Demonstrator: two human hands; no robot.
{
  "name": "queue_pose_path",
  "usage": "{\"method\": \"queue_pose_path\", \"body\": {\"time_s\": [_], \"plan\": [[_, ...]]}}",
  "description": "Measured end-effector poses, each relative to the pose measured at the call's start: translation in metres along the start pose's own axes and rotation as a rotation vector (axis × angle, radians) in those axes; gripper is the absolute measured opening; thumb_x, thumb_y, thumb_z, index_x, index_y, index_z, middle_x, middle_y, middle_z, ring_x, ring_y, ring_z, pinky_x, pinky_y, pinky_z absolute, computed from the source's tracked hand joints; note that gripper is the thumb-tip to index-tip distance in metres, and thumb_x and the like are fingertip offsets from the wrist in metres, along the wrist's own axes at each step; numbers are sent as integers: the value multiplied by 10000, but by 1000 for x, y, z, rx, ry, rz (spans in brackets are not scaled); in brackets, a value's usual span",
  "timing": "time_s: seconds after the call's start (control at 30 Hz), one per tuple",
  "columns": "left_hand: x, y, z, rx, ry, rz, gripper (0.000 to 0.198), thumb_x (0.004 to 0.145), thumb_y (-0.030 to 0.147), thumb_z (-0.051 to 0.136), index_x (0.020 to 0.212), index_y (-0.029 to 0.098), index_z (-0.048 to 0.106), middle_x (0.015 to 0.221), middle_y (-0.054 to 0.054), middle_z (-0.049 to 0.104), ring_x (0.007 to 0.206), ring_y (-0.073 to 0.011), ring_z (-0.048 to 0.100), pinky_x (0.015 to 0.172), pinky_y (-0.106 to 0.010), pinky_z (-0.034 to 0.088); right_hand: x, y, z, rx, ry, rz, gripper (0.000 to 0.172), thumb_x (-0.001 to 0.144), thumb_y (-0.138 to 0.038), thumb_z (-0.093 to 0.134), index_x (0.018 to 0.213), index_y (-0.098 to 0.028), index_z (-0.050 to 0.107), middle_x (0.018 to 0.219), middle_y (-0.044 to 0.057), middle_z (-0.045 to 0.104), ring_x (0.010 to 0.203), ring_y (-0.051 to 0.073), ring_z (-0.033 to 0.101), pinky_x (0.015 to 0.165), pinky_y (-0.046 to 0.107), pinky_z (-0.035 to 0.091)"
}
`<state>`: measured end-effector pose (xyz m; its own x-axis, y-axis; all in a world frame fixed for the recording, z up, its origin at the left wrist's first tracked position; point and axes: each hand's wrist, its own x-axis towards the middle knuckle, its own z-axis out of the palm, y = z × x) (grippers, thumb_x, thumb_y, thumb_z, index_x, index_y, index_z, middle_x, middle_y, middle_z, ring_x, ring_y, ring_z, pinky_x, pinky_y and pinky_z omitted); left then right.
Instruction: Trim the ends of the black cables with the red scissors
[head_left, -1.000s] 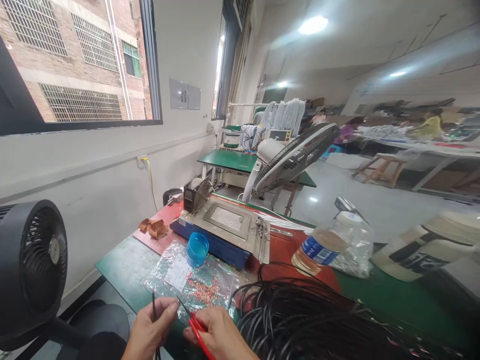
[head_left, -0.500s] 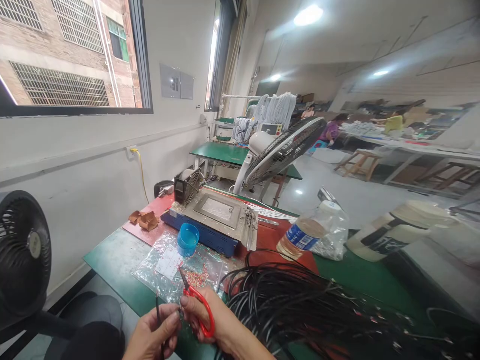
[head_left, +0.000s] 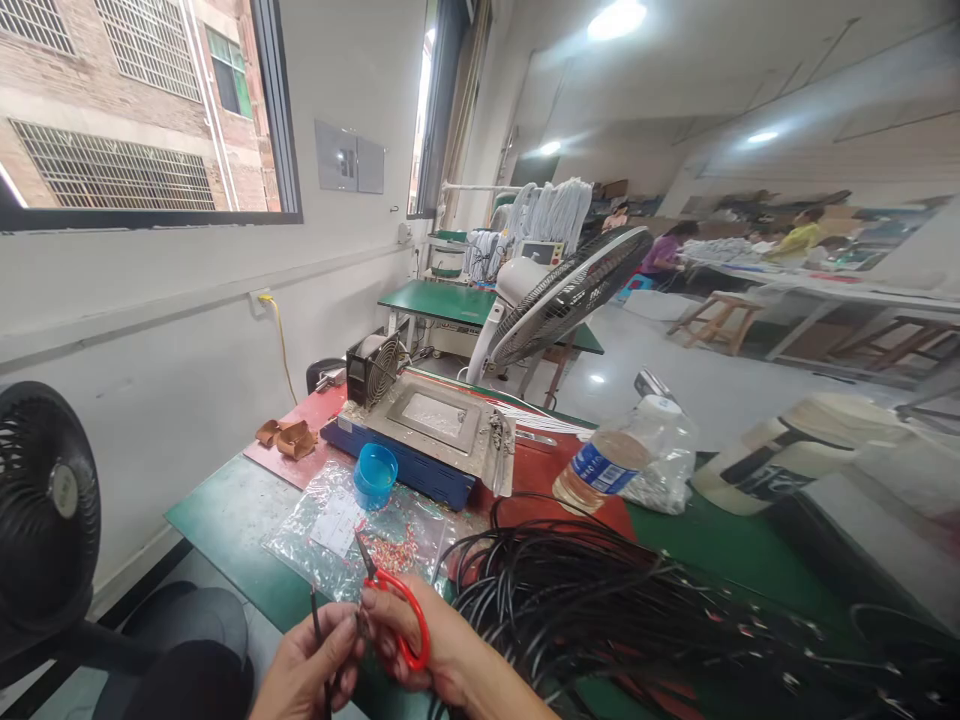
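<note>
My left hand is closed around a thin black cable, whose end points up past the fingers. Red-handled scissors rest in my right hand, their dark blades aimed up and away. The fingertips of both hands meet near the cable; what lies between them is too small to make out. Beyond the hands, a clear plastic bag lies flat under small red and pale bits and a white paper label. To the right spreads a large bundle of black cables.
A blue round container stands before a blue-sided machine with a metal top. Right of it are a bottle of liquid and a large white jug. A black fan stands at left, a tilted fan behind; people work far right.
The view has shifted very slightly. Both hands, the cable and the scissors keep nearly the same position.
</note>
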<state>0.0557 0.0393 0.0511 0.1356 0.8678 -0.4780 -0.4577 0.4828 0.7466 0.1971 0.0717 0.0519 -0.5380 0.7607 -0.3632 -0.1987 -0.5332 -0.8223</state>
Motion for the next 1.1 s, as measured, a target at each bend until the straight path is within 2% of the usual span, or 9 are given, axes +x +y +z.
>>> {"method": "queue_pose_path", "body": {"time_s": [0.13, 0.23, 0.43, 0.53, 0.63, 0.77, 0.93, 1.1], "plan": [[5, -4, -3, -49, -116, -8, 277, 553, 366, 759, 652, 126, 665, 533, -5, 534, 393, -25, 343, 390, -184, 178, 1, 0, 2, 86, -28, 17, 437, 603, -505, 668, 492, -115, 506, 351, -50, 434, 270, 35, 373, 277, 141, 262], [6, -5, -4, -71, -140, -1, 265, 584, 375, 735, 627, 128, 650, 516, 5, 501, 397, -24, 302, 392, -186, 172, 0, -1, 4, 109, -13, 56, 421, 567, -479, 695, 487, -108, 512, 356, -47, 443, 280, 28, 374, 287, 136, 271], [3, -1, -5, 18, -169, -10, 250, 640, 361, 692, 599, 128, 613, 481, 29, 430, 389, -13, 189, 386, -185, 113, 0, 0, 3, 41, -41, -20, 523, 619, -607, 609, 496, -108, 515, 330, -47, 422, 264, 43, 377, 265, 147, 235], [3, -2, -6, 37, -135, -23, 242, 643, 363, 690, 599, 136, 616, 494, 16, 441, 417, -26, 253, 402, -168, 176, 0, 0, 2, 32, -45, 8, 488, 624, -567, 625, 495, -109, 517, 324, -48, 423, 260, 45, 378, 267, 148, 244], [3, -4, -7, 40, -158, -8, 244, 643, 371, 688, 605, 139, 623, 521, -9, 488, 455, -51, 364, 448, -173, 268, -1, -2, 3, 67, -27, 114, 417, 614, -492, 641, 496, -110, 521, 332, -47, 433, 257, 42, 379, 262, 144, 243], [3, -4, -5, 34, -201, 12, 254, 642, 376, 689, 607, 131, 632, 550, -45, 550, 511, -87, 481, 436, -160, 265, 0, -4, 3, 124, -12, 225, 322, 585, -398, 645, 500, -111, 528, 347, -45, 449, 266, 29, 370, 253, 127, 223], [2, 1, -1, 10, -216, 38, 223, 665, 357, 671, 638, 136, 654, 565, -38, 560, 571, -124, 514, 569, -217, 407, 2, -1, 2, 73, -6, 74, 407, 640, -483, 616, 512, -106, 533, 342, -42, 440, 255, 43, 373, 249, 140, 240], [2, 2, 1, 33, -166, 46, 236, 649, 366, 683, 652, 132, 656, 601, -40, 578, 582, -117, 523, 535, -189, 390, 0, 0, 2, 54, -30, -28, 466, 645, -547, 620, 530, -104, 533, 351, -49, 428, 261, 39, 365, 259, 141, 243]]}}
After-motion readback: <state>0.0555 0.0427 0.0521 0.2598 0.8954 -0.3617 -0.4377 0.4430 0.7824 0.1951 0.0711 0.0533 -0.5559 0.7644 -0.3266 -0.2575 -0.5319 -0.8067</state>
